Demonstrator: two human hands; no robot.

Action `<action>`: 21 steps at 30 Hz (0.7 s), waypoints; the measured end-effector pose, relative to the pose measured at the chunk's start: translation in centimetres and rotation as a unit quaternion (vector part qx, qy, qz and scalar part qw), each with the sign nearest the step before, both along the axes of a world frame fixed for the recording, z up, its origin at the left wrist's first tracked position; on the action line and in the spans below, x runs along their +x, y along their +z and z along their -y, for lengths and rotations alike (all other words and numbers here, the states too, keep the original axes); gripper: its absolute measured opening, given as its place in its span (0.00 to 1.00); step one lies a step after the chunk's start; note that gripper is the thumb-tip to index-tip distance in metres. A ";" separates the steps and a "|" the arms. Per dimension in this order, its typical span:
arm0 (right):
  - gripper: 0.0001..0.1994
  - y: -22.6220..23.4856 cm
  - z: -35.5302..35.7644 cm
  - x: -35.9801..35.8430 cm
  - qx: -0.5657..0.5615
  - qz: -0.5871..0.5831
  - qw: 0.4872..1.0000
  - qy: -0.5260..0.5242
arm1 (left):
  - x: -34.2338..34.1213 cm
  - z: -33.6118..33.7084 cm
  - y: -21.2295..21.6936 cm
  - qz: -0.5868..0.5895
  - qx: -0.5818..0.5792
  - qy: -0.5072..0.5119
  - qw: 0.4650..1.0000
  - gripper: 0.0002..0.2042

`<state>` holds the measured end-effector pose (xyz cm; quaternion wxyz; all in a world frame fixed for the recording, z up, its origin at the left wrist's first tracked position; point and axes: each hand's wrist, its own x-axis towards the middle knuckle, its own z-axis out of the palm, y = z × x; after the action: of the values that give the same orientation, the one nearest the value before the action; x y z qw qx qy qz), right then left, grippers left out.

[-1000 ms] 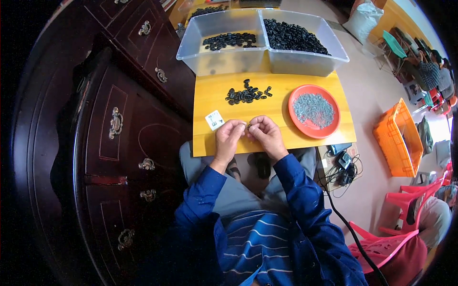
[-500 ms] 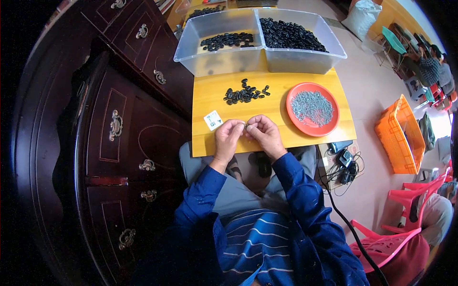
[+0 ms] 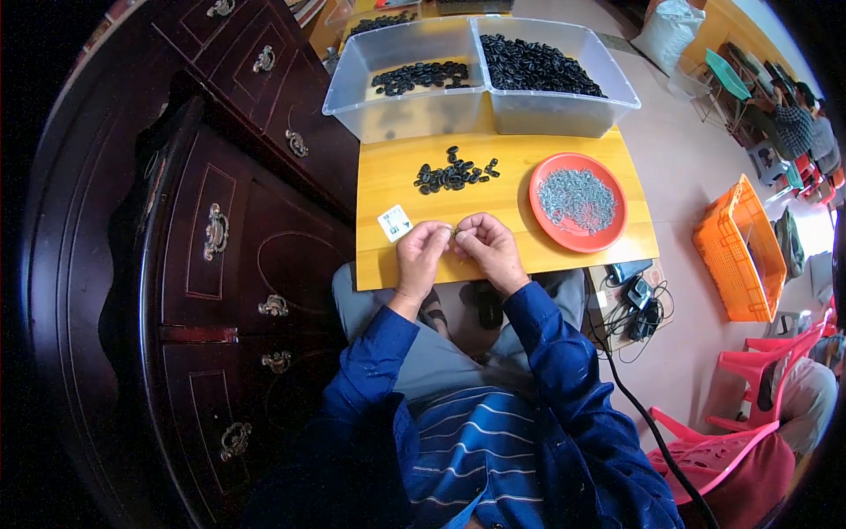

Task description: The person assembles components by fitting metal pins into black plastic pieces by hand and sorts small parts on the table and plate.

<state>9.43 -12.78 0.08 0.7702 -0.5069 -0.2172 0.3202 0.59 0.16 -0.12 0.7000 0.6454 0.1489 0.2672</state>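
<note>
Just above the near edge of the yellow table [image 3: 388,163], my left hand [image 3: 421,257] and my right hand [image 3: 490,250] meet with thumbs and forefingers pinched. Between the fingertips is something tiny and dark, mostly hidden, too small to name. Beyond them lies a loose pile of small black oval pieces [image 3: 448,179]. To the right, a round red plate [image 3: 537,212] holds many small silvery metal pieces [image 3: 577,199], like pins or screws. A white printed card [image 3: 394,224] lies beside my left hand.
Two translucent plastic bins [image 3: 414,119] at the table's far end hold more black pieces, fewer at left. Dark wooden drawers [image 3: 233,238] stand close on the left. On the right are tangled cables [image 3: 641,309], an orange crate [image 3: 736,251], pink chairs [image 3: 714,454] and seated people.
</note>
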 end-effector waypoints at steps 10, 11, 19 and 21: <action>0.05 0.0 -0.1 0.0 0.000 0.002 1.000 -0.007 | 0.1 -0.1 -0.4 -0.001 0.026 0.007 1.000 0.04; 0.05 0.1 -0.1 0.0 -0.001 0.001 1.000 -0.006 | 0.1 -0.1 -0.3 -0.001 0.026 0.007 1.000 0.04; 0.05 0.3 -0.1 -0.3 -0.004 -0.003 1.000 -0.012 | -0.1 -0.2 -0.6 0.006 0.043 0.000 0.999 0.04; 0.05 0.1 -0.1 -0.3 -0.006 0.000 1.000 -0.012 | -0.1 -0.3 -0.7 0.002 0.050 -0.003 0.999 0.04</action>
<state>9.11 -12.64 0.23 0.7712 -0.5137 -0.2092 0.3124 0.47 0.49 -0.78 0.6681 0.6791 0.1322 0.2738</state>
